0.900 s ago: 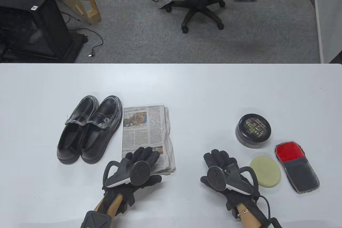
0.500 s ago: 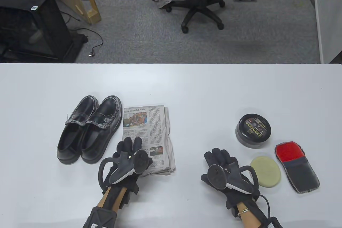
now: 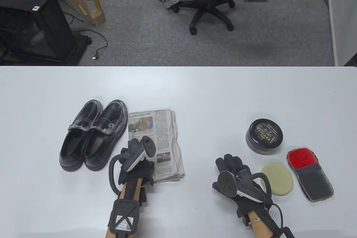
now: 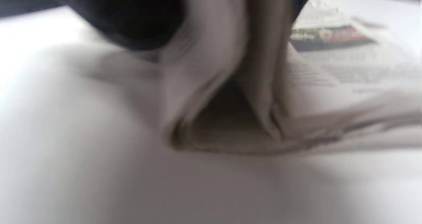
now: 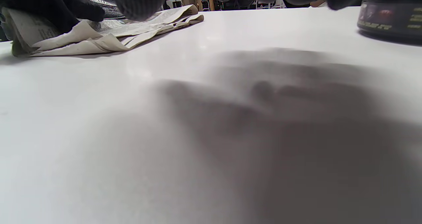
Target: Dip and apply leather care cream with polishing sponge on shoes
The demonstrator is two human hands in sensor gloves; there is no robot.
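Left hand (image 3: 136, 169) pinches the newspaper's (image 3: 164, 137) near left corner (lifted, blurred up close); right hand (image 3: 237, 178) rests flat, fingers relaxed, left of the sponge (image 3: 277, 179).

Left hand (image 3: 136, 165) lower centre-left of frame, fingers curled, pinching; right hand (image 3: 237, 175) lower right, flat, fingers relaxed.
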